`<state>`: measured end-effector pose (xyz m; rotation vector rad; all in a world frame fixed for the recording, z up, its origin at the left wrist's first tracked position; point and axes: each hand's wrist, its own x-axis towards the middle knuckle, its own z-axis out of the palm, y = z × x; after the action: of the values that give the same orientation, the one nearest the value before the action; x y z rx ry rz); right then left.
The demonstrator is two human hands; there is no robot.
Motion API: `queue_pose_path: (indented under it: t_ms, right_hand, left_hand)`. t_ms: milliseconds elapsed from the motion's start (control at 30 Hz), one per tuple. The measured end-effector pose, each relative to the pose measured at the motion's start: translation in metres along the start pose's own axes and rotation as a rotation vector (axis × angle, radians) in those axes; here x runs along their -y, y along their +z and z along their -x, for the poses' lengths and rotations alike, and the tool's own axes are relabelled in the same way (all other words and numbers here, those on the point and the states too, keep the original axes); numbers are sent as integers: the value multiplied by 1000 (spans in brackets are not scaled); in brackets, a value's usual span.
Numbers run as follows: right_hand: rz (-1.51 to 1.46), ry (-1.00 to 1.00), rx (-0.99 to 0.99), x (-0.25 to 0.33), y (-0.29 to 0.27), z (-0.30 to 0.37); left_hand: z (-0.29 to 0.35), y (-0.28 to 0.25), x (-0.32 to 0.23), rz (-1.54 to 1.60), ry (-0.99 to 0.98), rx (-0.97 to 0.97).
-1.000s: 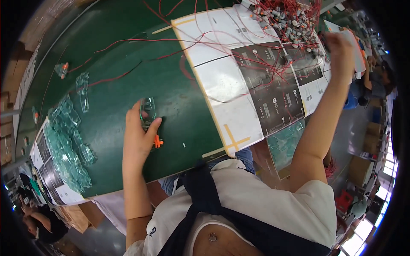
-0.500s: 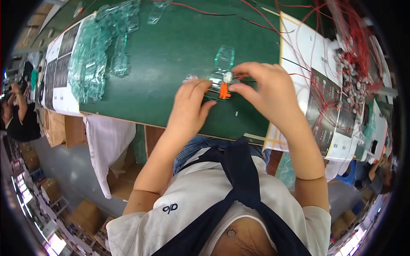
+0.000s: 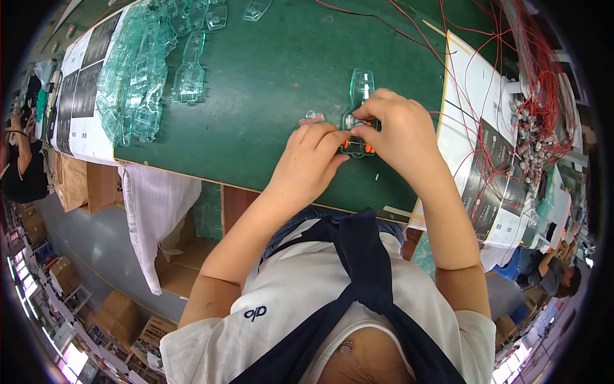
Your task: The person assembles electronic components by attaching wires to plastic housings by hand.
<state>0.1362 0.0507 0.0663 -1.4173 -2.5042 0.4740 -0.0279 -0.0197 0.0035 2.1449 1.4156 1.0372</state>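
Observation:
A clear, green-tinted plastic shell [image 3: 362,78] lies on the green table in front of me, its narrow middle between my hands. Orange pieces [image 3: 369,148] sit in its near end. My left hand [image 3: 311,157] is closed at the shell's near left side, fingertips against the shell and an orange piece. From the right, my right hand [image 3: 401,125] pinches thumb and forefinger over the shell's middle, at a small white part [image 3: 349,120] with thin wires; the fingers partly cover it. A small clear-and-pinkish piece [image 3: 312,118] lies just beyond my left hand.
Many similar clear shells [image 3: 137,80] are heaped at the left, with a single shell [image 3: 190,73] beside them. On the right, red-wired small parts [image 3: 527,137] lie tangled over printed sheets [image 3: 476,70]. A tiny white scrap [image 3: 377,177] lies near the front edge. Other people are at both sides.
The white part has come down from above the orange pieces to the shell's middle. Both hands and the shell appear further right in view, and my hands are closer together.

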Motion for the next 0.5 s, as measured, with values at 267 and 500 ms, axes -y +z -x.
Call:
queue_pose_path:
  t_ms: [267, 500]
  right_hand:
    - [30, 47, -128, -21, -20, 36]
    - [-68, 103, -140, 9, 29, 76]
  left_hand:
    - [-17, -12, 18, -315, 355, 108]
    - [-17, -4, 17, -286, 328, 84]
